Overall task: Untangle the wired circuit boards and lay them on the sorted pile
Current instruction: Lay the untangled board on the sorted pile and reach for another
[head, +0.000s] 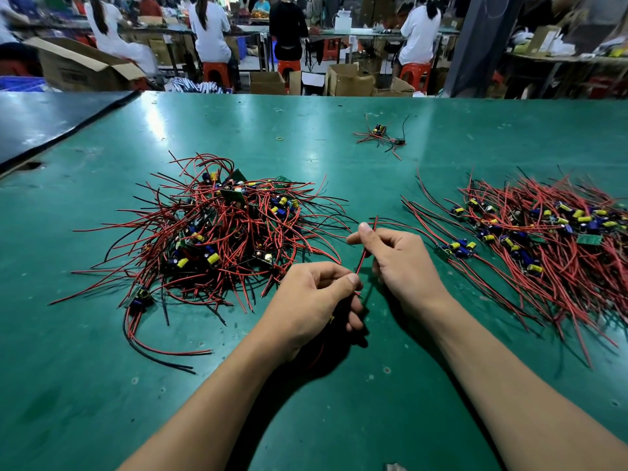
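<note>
so the tangled heap [217,229] of red-and-black-wired boards sits at 10 o'clock, sorted pile [530,232] at 2 o'clock, wires lying roughly parallel

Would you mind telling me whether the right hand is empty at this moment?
No, the right hand pinches a red wire that runs down to the left hand.

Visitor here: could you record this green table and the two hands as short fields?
Table: green work mat
Left heap: tangled red-and-black wired circuit boards
Right pile: sorted wired boards, wires roughly parallel
Far centre: small loose cluster of boards
Left hand: pinches thin red wire low down
Right hand: pinches same wire higher up
</note>
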The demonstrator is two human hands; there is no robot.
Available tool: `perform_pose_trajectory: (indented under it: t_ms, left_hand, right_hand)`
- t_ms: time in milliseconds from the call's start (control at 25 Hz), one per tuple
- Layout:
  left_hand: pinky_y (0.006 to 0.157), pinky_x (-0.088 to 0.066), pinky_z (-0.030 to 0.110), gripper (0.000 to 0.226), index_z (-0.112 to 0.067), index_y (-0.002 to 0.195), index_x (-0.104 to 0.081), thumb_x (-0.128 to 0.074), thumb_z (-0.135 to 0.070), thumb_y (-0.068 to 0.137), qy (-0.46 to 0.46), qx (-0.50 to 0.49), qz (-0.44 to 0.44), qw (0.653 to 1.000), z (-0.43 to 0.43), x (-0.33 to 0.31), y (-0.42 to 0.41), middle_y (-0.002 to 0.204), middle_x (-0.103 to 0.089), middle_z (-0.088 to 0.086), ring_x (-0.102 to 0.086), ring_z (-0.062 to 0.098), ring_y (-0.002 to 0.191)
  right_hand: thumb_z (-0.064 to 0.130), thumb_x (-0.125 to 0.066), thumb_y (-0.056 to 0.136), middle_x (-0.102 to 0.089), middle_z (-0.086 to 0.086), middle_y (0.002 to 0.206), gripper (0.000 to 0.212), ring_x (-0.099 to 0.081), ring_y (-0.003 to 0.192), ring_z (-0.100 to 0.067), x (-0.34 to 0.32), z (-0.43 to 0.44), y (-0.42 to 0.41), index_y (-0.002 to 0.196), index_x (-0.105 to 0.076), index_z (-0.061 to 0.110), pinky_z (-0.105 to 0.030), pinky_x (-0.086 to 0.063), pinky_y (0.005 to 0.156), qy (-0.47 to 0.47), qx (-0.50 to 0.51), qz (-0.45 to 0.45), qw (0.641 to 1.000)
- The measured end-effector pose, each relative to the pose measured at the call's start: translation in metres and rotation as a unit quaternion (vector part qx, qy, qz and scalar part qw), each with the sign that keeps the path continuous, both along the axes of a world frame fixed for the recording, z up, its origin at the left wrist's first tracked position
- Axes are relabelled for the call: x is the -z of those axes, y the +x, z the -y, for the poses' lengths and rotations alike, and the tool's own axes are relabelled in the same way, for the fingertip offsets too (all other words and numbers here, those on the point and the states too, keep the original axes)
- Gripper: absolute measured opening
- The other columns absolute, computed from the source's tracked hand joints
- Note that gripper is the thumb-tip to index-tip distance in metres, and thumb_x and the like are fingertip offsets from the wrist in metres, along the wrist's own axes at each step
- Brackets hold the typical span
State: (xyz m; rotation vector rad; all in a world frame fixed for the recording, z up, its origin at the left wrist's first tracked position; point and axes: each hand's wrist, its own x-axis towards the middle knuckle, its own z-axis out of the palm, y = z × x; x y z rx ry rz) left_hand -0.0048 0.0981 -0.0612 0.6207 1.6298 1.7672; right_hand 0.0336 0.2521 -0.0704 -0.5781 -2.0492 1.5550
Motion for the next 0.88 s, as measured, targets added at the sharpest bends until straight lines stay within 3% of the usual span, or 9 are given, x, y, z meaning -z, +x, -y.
perform_pose_trajectory:
  t_ms: [80,200,360,440,520,640,760,880]
  left_hand:
    - [0.047,-0.049,0.025,0.021,0.015,0.095,-0.058,-0.055,-0.006,0.098,-0.003,0.007,-0.009,1.000,0.000,-0.001,0.000,0.060,-0.062,0.011,-0.058,0.019,0.045]
    - [0.046,-0.049,0.024,0.018,0.011,0.093,-0.060,-0.055,-0.006,0.097,0.000,0.025,-0.010,1.000,0.002,-0.002,0.001,0.060,-0.061,0.011,-0.058,0.019,0.044]
    - [0.043,-0.050,0.026,0.015,0.007,0.091,-0.061,-0.055,-0.005,0.097,0.011,0.040,-0.006,0.999,0.003,-0.004,0.002,0.057,-0.060,0.011,-0.057,0.019,0.042]
    - [0.043,-0.048,0.024,0.015,0.004,0.091,-0.062,-0.055,-0.006,0.097,0.007,0.037,-0.016,0.999,0.003,-0.003,0.001,0.057,-0.060,0.009,-0.056,0.018,0.042]
    - [0.045,-0.047,0.024,0.015,0.002,0.090,-0.062,-0.054,-0.008,0.098,-0.001,0.032,-0.021,0.999,0.003,-0.002,0.000,0.057,-0.060,0.008,-0.056,0.018,0.042]
    - [0.047,-0.046,0.024,0.017,0.001,0.090,-0.061,-0.053,-0.009,0.099,-0.009,0.028,-0.020,0.999,0.003,-0.001,0.000,0.057,-0.060,0.007,-0.056,0.017,0.043]
    - [0.044,-0.044,0.023,0.018,0.001,0.086,-0.060,-0.053,-0.008,0.098,0.007,0.033,0.020,0.999,0.004,-0.003,-0.001,0.056,-0.058,0.008,-0.055,0.018,0.040]
    - [0.042,-0.043,0.021,0.019,-0.004,0.079,-0.061,-0.054,-0.009,0.097,0.015,0.051,0.043,0.998,0.008,-0.005,-0.003,0.056,-0.057,0.008,-0.054,0.016,0.040]
  right_hand:
    - [0.041,-0.059,0.099,-0.043,0.016,0.039,0.036,-0.038,0.034,-0.001,-0.002,0.000,-0.001,0.083,-0.076,0.013,-0.008,-0.025,0.039,-0.006,0.027,-0.022,0.999]
    - [0.040,-0.057,0.100,-0.040,0.008,0.050,0.044,-0.026,0.033,-0.003,-0.007,0.004,-0.004,0.070,-0.069,0.012,-0.016,-0.021,0.035,-0.191,0.019,-0.046,0.980]
    - [0.040,-0.058,0.094,-0.040,0.003,0.053,0.044,-0.022,0.027,-0.002,-0.017,0.004,-0.004,0.057,-0.055,0.015,-0.016,-0.017,0.029,-0.448,-0.066,-0.063,0.890]
    - [0.041,-0.061,0.084,-0.040,0.006,0.051,0.038,-0.023,0.027,-0.003,-0.018,0.003,-0.005,0.057,-0.057,0.015,-0.015,-0.017,0.028,-0.495,-0.100,-0.075,0.860]
    - [0.042,-0.063,0.080,-0.038,0.006,0.051,0.035,-0.023,0.027,-0.002,-0.016,0.005,-0.005,0.064,-0.061,0.011,-0.014,-0.020,0.029,-0.470,-0.098,-0.076,0.874]
    - [0.043,-0.068,0.079,-0.035,0.005,0.050,0.037,-0.026,0.033,-0.002,-0.010,0.006,-0.002,0.081,-0.067,0.007,-0.015,-0.025,0.034,-0.358,-0.131,-0.041,0.924]
    - [0.041,-0.074,0.080,-0.034,0.005,0.050,0.029,-0.030,0.038,-0.003,-0.003,0.003,0.005,0.087,-0.077,0.013,-0.015,-0.029,0.042,-0.280,-0.223,-0.010,0.934]
    - [0.044,-0.076,0.080,-0.037,0.004,0.049,0.032,-0.030,0.040,-0.008,0.002,-0.004,0.007,0.088,-0.077,0.014,-0.021,-0.024,0.044,-0.225,-0.212,-0.013,0.951]
